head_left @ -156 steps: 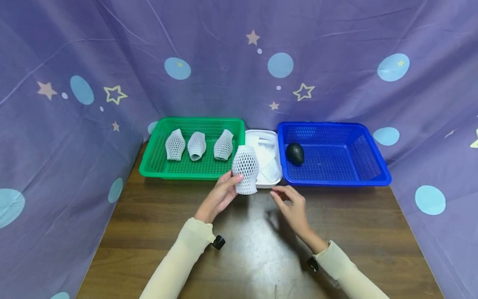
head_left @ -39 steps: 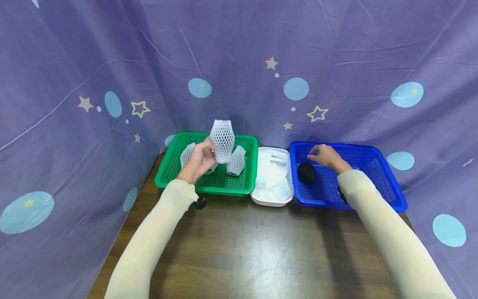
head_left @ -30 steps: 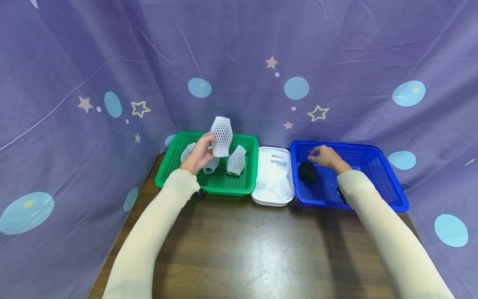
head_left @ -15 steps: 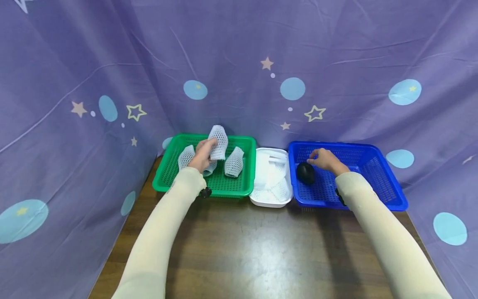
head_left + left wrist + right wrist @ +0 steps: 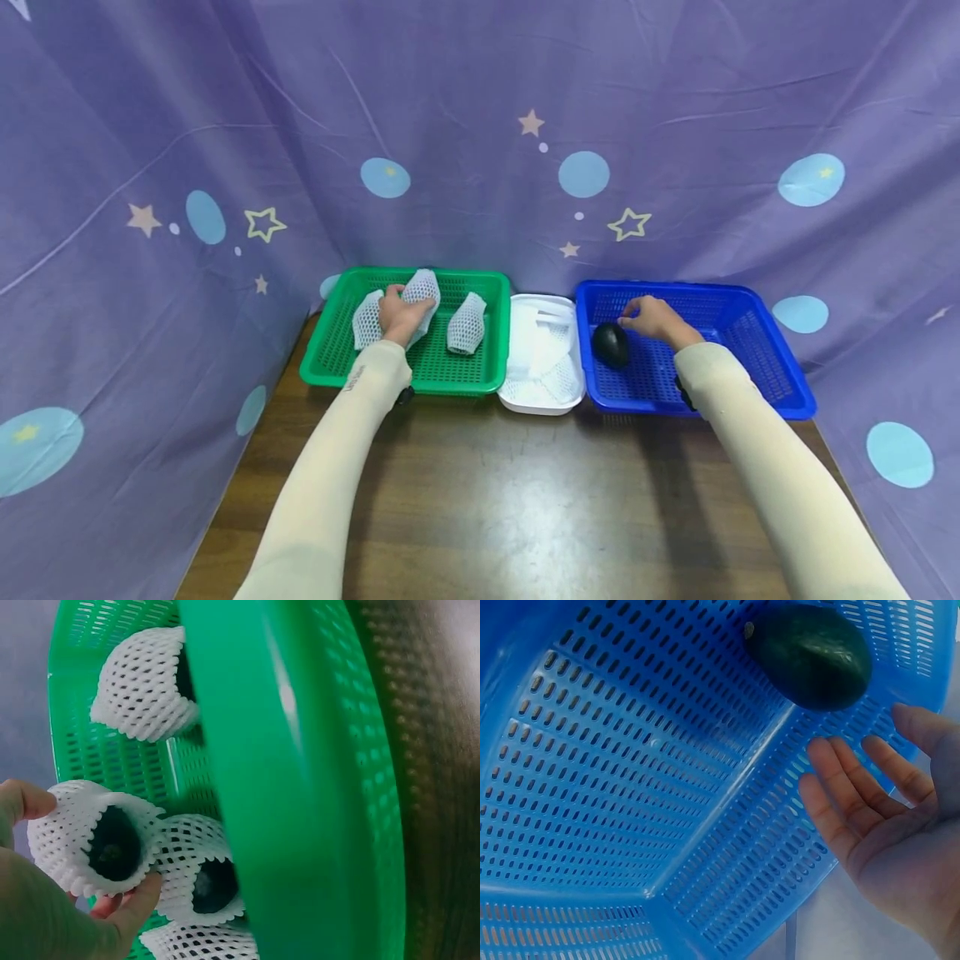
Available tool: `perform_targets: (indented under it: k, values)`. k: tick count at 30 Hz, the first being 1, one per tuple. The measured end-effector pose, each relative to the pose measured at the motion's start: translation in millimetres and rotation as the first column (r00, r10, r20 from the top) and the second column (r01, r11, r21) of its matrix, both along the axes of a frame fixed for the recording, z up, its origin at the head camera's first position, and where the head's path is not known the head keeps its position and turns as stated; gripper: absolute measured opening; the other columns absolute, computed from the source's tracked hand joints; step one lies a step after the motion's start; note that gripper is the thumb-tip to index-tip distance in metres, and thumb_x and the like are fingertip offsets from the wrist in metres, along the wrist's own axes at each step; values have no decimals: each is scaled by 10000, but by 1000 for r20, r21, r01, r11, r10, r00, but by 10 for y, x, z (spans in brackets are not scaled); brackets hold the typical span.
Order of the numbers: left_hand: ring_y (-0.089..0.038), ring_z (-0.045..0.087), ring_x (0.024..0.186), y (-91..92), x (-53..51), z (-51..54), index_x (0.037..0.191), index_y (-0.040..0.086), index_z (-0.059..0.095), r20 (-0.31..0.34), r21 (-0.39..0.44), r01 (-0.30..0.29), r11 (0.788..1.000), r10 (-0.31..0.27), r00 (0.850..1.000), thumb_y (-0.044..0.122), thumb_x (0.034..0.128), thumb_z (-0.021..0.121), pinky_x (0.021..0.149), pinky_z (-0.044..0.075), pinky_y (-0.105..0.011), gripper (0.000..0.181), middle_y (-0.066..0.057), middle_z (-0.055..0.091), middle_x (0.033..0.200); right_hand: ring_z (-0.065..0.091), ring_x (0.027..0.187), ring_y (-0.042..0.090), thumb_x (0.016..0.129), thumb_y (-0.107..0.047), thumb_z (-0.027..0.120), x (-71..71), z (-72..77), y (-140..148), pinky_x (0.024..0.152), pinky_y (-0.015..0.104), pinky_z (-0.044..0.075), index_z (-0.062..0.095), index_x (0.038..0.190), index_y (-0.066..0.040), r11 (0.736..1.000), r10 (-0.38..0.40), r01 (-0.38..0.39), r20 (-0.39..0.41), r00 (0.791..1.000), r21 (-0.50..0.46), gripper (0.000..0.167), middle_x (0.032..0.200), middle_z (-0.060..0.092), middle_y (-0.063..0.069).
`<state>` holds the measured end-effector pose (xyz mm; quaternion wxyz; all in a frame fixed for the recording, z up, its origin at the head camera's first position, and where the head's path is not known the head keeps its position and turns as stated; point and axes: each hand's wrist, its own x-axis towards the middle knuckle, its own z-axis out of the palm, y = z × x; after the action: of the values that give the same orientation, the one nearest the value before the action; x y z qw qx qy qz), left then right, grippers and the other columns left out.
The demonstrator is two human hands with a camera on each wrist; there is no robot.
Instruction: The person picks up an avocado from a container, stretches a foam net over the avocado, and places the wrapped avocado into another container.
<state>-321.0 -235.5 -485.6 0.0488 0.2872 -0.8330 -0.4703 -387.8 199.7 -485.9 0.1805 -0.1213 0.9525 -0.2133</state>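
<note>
In the head view my left hand [image 5: 401, 318] holds an avocado in a white foam net [image 5: 423, 289] inside the green basket [image 5: 468, 388]. The left wrist view shows my thumb and fingers around that net [image 5: 64, 829], the avocado's dark end showing through its opening. Beside and below it lie other netted avocados [image 5: 180, 851], one partly hidden under my hand in the head view. My right hand [image 5: 651, 318] hovers in the blue basket [image 5: 675, 290] near a bare dark avocado [image 5: 611, 345]. Its fingers [image 5: 866, 787] are loosely bent, apart from the fruit, holding nothing.
Between the two baskets stands a white tray [image 5: 540, 408] with white foam nets [image 5: 562, 379] in it. All three are on a brown wooden table [image 5: 517, 500]. A purple curtain [image 5: 465, 108] rises behind and at both sides.
My left hand has carried the netted avocado from in front of the tray to above the green basket, then down into it. My right hand has gone from the table to the blue basket.
</note>
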Motion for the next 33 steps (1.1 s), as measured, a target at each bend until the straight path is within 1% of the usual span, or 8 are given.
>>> perform_targets:
  k: [3, 6, 12, 15, 20, 23, 29, 33]
  values:
    - [-390, 504, 1244, 26, -4, 1, 1465, 137, 421, 17, -70, 20, 997, -19, 1000, 318, 904, 734, 1030, 479, -515, 668, -218, 447, 1451, 547, 1246, 493, 1046, -242, 560, -3, 1, -11, 1004, 602, 482, 598, 1291, 78, 1000, 1, -1, 5, 1000, 2, 405, 1395, 541, 339]
    - [-404, 511, 1220, 74, -26, -30, 1434, 131, 437, 31, -144, 63, 988, -59, 998, 294, 897, 746, 1021, 481, -517, 641, -226, 452, 1440, 541, 1256, 501, 1037, -245, 573, -9, -14, -8, 1021, 608, 473, 596, 1293, 90, 1000, 11, -11, -7, 1000, 3, 422, 1392, 542, 344]
    - [-461, 498, 1262, 148, -82, -109, 1409, 117, 450, 53, -292, 133, 947, -123, 991, 262, 895, 769, 1050, 459, -557, 622, -247, 437, 1441, 513, 1288, 517, 1019, -261, 598, -50, -31, -42, 1072, 619, 434, 598, 1278, 105, 999, 39, -38, -24, 999, 9, 448, 1377, 552, 348]
    - [-481, 479, 1299, 170, -134, -163, 1396, 118, 462, 84, -373, 157, 915, -135, 987, 276, 888, 786, 1079, 435, -571, 623, -253, 465, 1424, 507, 1295, 516, 1017, -261, 597, -57, -27, -69, 1087, 616, 423, 591, 1283, 113, 999, 44, -44, -22, 999, 10, 459, 1378, 550, 351]
    - [-482, 478, 1330, 192, -195, -229, 1423, 92, 457, 137, -520, 203, 829, -153, 979, 292, 871, 799, 1123, 402, -574, 679, -287, 498, 1417, 504, 1301, 515, 1013, -257, 605, -62, -45, -102, 1090, 611, 422, 584, 1299, 114, 998, 55, -55, -31, 998, 6, 469, 1375, 554, 351]
    - [-505, 465, 1341, 217, -189, -230, 1472, 82, 420, 156, -565, 222, 795, -161, 974, 273, 871, 793, 1128, 402, -581, 732, -314, 477, 1437, 502, 1302, 515, 1009, -260, 608, -66, -54, -113, 1092, 611, 419, 577, 1306, 110, 999, 52, -52, -24, 998, 10, 475, 1379, 551, 351]
    - [-510, 485, 1323, 219, -194, -253, 1506, 86, 398, 214, -596, 286, 751, -195, 957, 296, 881, 791, 1117, 416, -578, 767, -316, 517, 1410, 486, 1318, 515, 1002, -267, 615, -69, -74, -107, 1111, 607, 402, 547, 1329, 111, 999, 41, -41, -1, 999, 13, 505, 1398, 528, 358]
    - [-510, 479, 1331, 219, -196, -261, 1524, 73, 379, 259, -587, 340, 734, -228, 939, 342, 891, 783, 1118, 418, -577, 797, -314, 535, 1402, 441, 1354, 531, 1008, -278, 614, -63, -100, -83, 1131, 616, 380, 506, 1374, 109, 999, 31, -31, 26, 999, 19, 543, 1440, 479, 367]
